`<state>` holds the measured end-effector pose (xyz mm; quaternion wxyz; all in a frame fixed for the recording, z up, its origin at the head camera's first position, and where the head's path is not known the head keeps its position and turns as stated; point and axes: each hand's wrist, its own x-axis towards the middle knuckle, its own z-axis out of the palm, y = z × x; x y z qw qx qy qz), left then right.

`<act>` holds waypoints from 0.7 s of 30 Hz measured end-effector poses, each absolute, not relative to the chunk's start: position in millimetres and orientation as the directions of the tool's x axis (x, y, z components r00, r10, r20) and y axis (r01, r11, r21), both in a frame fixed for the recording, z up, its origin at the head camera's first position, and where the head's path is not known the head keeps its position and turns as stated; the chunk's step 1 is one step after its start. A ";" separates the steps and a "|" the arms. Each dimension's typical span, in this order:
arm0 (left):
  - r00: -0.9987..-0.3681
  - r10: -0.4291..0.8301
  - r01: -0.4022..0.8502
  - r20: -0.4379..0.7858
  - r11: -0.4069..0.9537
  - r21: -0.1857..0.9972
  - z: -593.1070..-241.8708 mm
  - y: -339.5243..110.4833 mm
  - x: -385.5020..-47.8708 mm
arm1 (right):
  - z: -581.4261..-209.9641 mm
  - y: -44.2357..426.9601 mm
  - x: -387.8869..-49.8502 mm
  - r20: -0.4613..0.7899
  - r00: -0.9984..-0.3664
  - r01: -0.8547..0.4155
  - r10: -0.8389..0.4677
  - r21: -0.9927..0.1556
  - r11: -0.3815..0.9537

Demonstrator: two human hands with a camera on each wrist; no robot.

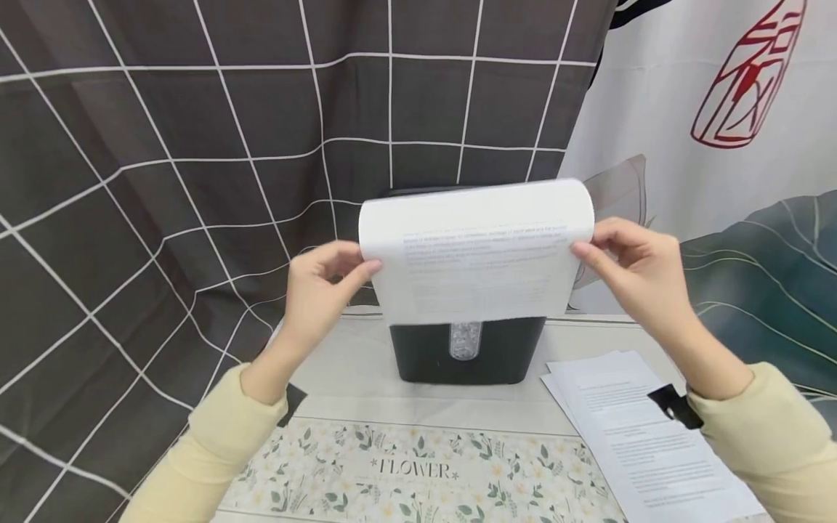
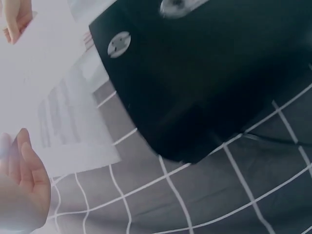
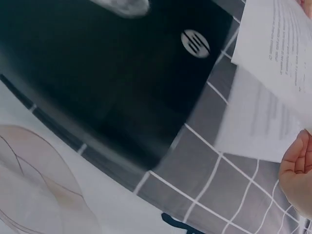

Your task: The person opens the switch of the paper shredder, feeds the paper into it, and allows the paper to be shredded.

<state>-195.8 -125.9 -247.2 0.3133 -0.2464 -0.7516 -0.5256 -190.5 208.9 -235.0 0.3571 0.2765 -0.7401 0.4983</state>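
Note:
A sheet of printed paper [image 1: 484, 280] is held up by its two sides in the head view, its top bending over in a curve. My left hand [image 1: 317, 294] pinches its left edge between thumb and fingers. At the opposite edge, my right hand [image 1: 644, 280] pinches it the same way. Behind the sheet stands a black paper shredder [image 1: 425, 356] with a clear window [image 1: 465, 341] showing pale shreds; the sheet hides much of its front and top. The right wrist view shows the shredder's HP logo [image 3: 195, 43] and the right hand [image 3: 296, 168] at the paper.
A stack of printed sheets [image 1: 628, 414] lies to the right on the table. In front of the shredder is a floral mat [image 1: 405, 465] reading "FLOWER". A dark checked cloth [image 1: 261, 131] hangs behind and to the left. A black cord [image 2: 270, 139] leaves the shredder.

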 end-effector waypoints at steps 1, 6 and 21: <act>-0.681 0.048 0.702 0.731 0.325 0.633 -241.2 -126.2 -197.8 | -230.0 209.6 -191.4 0.805 -0.591 -0.759 -0.056 -0.531 0.377; -0.667 0.083 0.718 0.741 0.339 0.608 -214.9 -126.4 -207.2 | -207.8 212.1 -200.2 0.813 -0.578 -0.734 -0.074 -0.478 0.481; -0.831 0.093 0.549 0.549 0.304 0.779 -171.6 -114.9 -267.7 | -172.1 216.4 -240.6 0.504 -0.856 -0.515 -0.117 -0.810 0.281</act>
